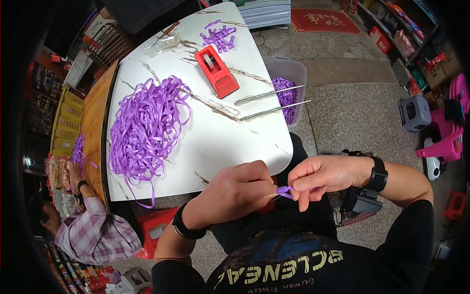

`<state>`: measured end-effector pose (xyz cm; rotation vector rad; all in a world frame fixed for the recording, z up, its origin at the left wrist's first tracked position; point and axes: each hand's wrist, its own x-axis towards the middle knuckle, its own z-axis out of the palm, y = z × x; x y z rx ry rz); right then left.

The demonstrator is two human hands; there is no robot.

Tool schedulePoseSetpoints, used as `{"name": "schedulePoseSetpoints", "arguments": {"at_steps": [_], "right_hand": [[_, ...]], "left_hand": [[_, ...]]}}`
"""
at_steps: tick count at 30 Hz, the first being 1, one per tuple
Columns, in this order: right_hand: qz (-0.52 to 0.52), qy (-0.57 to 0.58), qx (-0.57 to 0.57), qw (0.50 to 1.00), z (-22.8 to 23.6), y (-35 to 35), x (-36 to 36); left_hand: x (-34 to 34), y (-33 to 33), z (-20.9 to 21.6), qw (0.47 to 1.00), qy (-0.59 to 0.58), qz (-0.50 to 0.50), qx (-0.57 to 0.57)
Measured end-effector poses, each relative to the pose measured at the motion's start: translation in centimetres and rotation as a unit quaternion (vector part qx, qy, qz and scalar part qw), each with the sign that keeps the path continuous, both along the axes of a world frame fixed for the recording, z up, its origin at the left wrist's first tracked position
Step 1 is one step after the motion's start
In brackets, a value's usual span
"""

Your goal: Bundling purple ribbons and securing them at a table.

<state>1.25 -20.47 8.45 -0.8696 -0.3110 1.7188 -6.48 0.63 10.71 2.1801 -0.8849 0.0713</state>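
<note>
Over my lap, just off the near edge of the white table, my left hand (242, 188) and my right hand (325, 179) face each other. A short piece of purple ribbon (284, 190) stretches between them, with a folded or knotted part in the middle. The left fingers are closed round one end of it. My right thumb and forefinger pinch the other end. Much of the ribbon is hidden inside the fingers. A big tangled heap of purple ribbon (147, 130) lies on the left of the table (220, 142), a loose strand hanging over the edge.
A red tape dispenser (217, 72) stands mid-table. Two thin metal rods (274, 109) stick out past the right edge, over a clear bin (303, 81) of purple pieces. Small folded ribbons (220, 39) and a clear plastic bag (161, 45) lie farther back. Another person (95, 225) sits at left.
</note>
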Motion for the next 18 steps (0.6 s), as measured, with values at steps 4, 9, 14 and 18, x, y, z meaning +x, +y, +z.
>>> {"name": "schedulePoseSetpoints", "arguments": {"at_steps": [4,9,14,18], "right_hand": [[-0.043,-0.263,0.024,0.964,1.3,0.1,-0.4],[-0.086,-0.910,0.259,0.312,2.3,0.0,0.1],[-0.135,-0.781,0.204,0.574,1.1,-0.3,0.3],[-0.081,-0.387,0.039,0.918,1.7,-0.7,0.0]], "left_hand": [[0.0,0.0,0.1,0.991,0.119,0.003,-0.066],[0.2,-0.5,-2.0,0.730,0.579,-0.016,-0.363],[0.6,-0.8,-2.4,0.731,0.573,-0.011,-0.372],[1.0,-0.5,-2.5,0.765,0.558,-0.016,-0.323]]}}
